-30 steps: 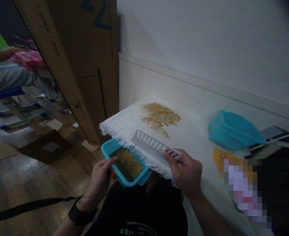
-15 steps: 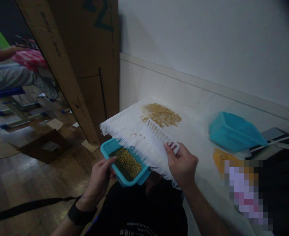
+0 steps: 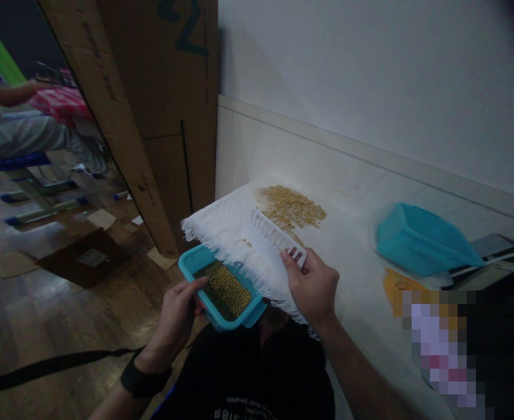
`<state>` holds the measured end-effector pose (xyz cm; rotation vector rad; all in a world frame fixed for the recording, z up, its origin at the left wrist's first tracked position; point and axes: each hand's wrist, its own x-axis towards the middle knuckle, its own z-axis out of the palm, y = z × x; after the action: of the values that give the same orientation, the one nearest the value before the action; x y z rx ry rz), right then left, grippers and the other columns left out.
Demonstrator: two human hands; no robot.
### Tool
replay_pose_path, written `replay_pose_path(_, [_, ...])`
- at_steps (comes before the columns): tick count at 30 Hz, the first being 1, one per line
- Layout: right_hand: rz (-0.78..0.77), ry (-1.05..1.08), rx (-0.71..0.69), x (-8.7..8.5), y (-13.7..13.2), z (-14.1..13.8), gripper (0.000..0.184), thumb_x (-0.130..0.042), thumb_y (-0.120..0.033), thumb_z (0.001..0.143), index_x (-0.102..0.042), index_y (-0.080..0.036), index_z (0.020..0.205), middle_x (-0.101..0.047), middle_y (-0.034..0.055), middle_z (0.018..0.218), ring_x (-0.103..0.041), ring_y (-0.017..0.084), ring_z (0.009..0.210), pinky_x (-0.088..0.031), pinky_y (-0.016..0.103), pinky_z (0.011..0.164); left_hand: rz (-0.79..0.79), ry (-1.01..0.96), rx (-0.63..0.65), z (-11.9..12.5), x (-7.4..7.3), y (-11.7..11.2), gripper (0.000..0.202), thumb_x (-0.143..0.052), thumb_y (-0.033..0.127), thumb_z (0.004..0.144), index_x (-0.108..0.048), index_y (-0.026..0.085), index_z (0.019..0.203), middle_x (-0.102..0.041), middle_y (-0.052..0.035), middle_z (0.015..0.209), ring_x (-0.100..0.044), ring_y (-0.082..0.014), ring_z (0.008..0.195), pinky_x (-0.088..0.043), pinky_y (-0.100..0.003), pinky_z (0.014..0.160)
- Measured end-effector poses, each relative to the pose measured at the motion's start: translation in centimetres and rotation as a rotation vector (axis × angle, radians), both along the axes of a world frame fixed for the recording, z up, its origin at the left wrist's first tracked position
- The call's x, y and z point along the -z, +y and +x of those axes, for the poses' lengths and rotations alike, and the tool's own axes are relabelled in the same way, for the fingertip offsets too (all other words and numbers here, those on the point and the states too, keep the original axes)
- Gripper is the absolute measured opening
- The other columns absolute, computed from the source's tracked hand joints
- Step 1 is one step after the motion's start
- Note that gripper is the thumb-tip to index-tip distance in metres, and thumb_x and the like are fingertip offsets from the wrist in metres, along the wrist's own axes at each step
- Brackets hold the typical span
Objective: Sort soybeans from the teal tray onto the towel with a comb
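My left hand (image 3: 180,312) grips the near left rim of a blue plastic container (image 3: 189,262), thumb over the edge. Inside it lie yellow soybeans (image 3: 235,296) and small dark green beans (image 3: 215,304). The container is tilted under the fringed edge of a white cloth (image 3: 215,219). My right hand (image 3: 313,286) is closed on a white plastic scraper (image 3: 268,242) with a slotted handle, its flat blade against the cloth. A few beans (image 3: 247,242) lie by the blade's left side. Behind the scraper spreads a pile of soybeans (image 3: 294,204).
At right are a blue dustpan-like scoop (image 3: 423,239), an orange item (image 3: 403,286) and a pixelated patch. A tall cardboard box (image 3: 160,105) stands at the left beside the white wall. Cardboard pieces (image 3: 88,256) lie on the wood floor. Another person's leg (image 3: 29,134) shows at far left.
My right hand has drawn the scraper left across the cloth, closer to the container. The left hand and container stay nearly still. The view has shifted slightly.
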<state>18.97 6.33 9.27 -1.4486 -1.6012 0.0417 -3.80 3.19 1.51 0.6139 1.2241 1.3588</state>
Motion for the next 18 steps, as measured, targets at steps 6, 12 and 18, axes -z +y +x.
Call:
replay_pose_path(6, [0.036, -0.073, -0.109, -0.1, -0.8, -0.5, 0.021, -0.059, -0.034, 0.088, -0.071, -0.017, 0.086, -0.072, 0.0022, 0.065, -0.068, 0.015, 0.055, -0.049, 0.021, 0.052, 0.011, 0.009, -0.009, -0.4, 0.0, 0.2, 0.038, -0.074, 0.038, 0.072, -0.056, 0.019, 0.045, -0.047, 0.0036, 0.036, -0.039, -0.009, 0.032, -0.034, -0.024, 0.036])
replay_pose_path(12, [0.077, -0.056, -0.163, 0.2, -3.1, -0.7, 0.017, -0.062, -0.032, 0.088, -0.072, -0.019, 0.087, -0.075, 0.0021, 0.07, -0.069, 0.015, 0.054, -0.051, 0.022, 0.051, -0.007, 0.031, -0.01, -0.2, 0.0, 0.2, 0.038, -0.074, 0.038, 0.07, -0.056, 0.019, 0.043, -0.049, 0.0026, 0.036, -0.039, -0.009, 0.032, -0.033, -0.024, 0.035])
replay_pose_path(18, [-0.023, 0.264, -0.021, -0.5, -1.4, 2.8, 0.025, -0.068, -0.041, 0.082, -0.07, -0.016, 0.084, -0.075, 0.0049, 0.073, -0.071, 0.019, 0.063, -0.056, 0.025, 0.057, -0.01, 0.008, -0.005, 0.2, -0.1, 0.0, 0.037, -0.075, 0.037, 0.069, -0.055, 0.019, 0.043, -0.049, 0.0032, 0.036, -0.038, -0.0088, 0.032, -0.032, -0.023, 0.035])
